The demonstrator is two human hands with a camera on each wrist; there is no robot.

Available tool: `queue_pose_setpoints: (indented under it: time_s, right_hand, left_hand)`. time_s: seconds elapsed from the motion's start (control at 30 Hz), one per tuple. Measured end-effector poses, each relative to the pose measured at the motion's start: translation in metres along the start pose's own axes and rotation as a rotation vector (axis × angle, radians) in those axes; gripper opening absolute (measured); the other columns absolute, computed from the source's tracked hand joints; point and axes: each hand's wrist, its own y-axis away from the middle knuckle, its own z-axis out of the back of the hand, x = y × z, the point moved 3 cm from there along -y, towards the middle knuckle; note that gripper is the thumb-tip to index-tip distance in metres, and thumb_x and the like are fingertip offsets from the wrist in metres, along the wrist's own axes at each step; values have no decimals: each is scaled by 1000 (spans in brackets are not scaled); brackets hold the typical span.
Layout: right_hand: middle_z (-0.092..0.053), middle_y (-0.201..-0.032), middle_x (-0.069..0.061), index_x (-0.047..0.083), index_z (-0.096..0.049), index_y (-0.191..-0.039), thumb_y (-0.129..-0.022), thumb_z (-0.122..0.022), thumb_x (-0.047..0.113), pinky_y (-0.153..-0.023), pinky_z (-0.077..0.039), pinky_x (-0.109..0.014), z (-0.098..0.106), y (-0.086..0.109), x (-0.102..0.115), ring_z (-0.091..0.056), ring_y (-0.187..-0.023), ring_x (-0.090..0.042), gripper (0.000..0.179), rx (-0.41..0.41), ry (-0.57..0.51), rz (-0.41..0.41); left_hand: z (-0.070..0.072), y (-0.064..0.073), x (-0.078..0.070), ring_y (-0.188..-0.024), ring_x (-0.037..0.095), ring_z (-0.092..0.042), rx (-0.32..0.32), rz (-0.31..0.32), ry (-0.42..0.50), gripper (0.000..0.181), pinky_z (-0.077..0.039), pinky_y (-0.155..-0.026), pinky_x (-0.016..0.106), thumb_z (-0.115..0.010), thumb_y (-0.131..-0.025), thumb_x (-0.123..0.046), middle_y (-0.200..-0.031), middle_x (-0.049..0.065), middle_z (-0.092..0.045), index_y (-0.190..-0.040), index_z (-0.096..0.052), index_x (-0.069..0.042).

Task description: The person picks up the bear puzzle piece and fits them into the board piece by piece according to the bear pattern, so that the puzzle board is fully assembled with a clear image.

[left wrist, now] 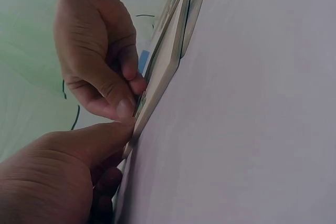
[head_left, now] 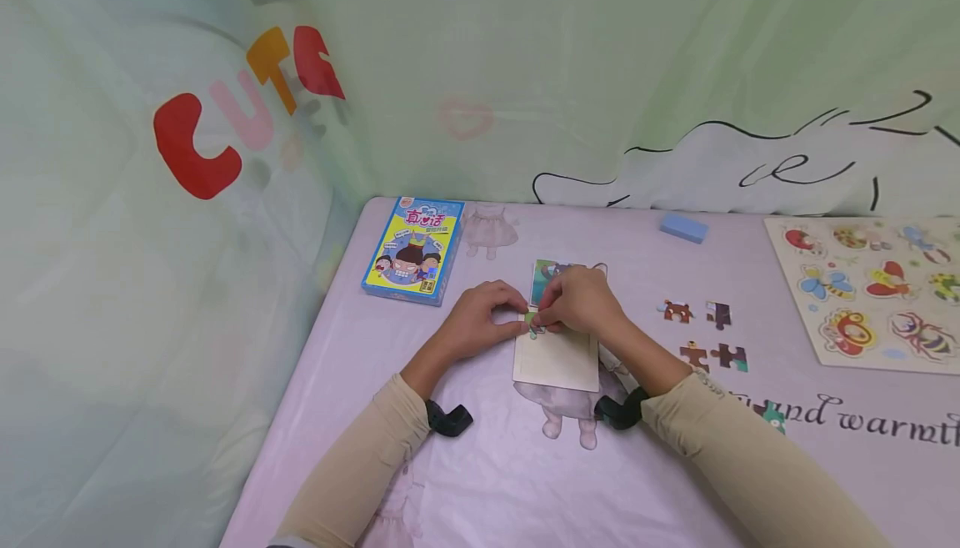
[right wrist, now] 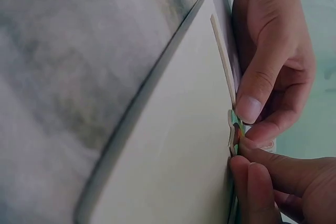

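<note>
Both hands reach forward, palms turned inward, fingers bent, tips meeting over a small puzzle piece [head_left: 531,319]. The right hand [head_left: 581,298] pinches it, thumb against fingers; the left hand [head_left: 474,323] closes thumb and forefinger on its near side. The piece looks thin and mostly green, with a wavy, pale edge, partly covered by fingertips. It sits at the left side of a cream board [head_left: 557,364] below the right hand. Loose pieces [head_left: 696,355] lie right of that hand on the counter [head_left: 480,490].

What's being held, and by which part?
The right hand pinches a small, flat, greenish jigsaw piece by its right edge; whether the left hand grips it is unclear.
</note>
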Motion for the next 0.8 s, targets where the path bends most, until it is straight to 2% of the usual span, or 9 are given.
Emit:
queue_pose_setpoints:
  time_s: [0.27, 0.37, 0.57, 0.8]
  right_hand:
    - [-70, -65, -2, 11, -76, -75, -83, -84, 23, -56, -43, -27, 24, 17, -5, -59, -64, -15, 16, -12, -37, -26]
    - [-68, -62, -2, 12, -76, -75, -84, -83, 23, -56, -42, -28, 34, 23, -14, -58, -60, -15, 17, 25, -5, -43]
    - [-67, -65, 1, 13, -77, -78, -82, -86, 22, -59, -45, -28, 28, 29, -32, -58, -62, -14, 13, 132, 5, -85]
    - [-67, -64, 0, 12, -77, -78, -82, -86, 20, -60, -46, -27, 26, 33, -33, -61, -59, -13, 13, 128, -30, -80]
  left_hand:
    - [-2, -1, -3, -108, 10, -62, 8, 8, 5, 21, -48, -99, 30, -82, -88, -26, -110, -6, -70, -105, -74, -18]
    - [-2, -2, -4, -108, 9, -62, 15, 10, 5, 19, -48, -99, 31, -81, -88, -25, -110, -6, -70, -104, -75, -19]
    - [1, -3, -5, -107, 10, -62, 32, 35, 15, 11, -49, -98, 32, -80, -89, -22, -110, -7, -68, -100, -77, -20]
    - [1, -7, -6, -97, 7, -61, 43, 90, 30, 9, -50, -89, 26, -80, -89, -27, -104, -8, -68, -95, -78, -21]
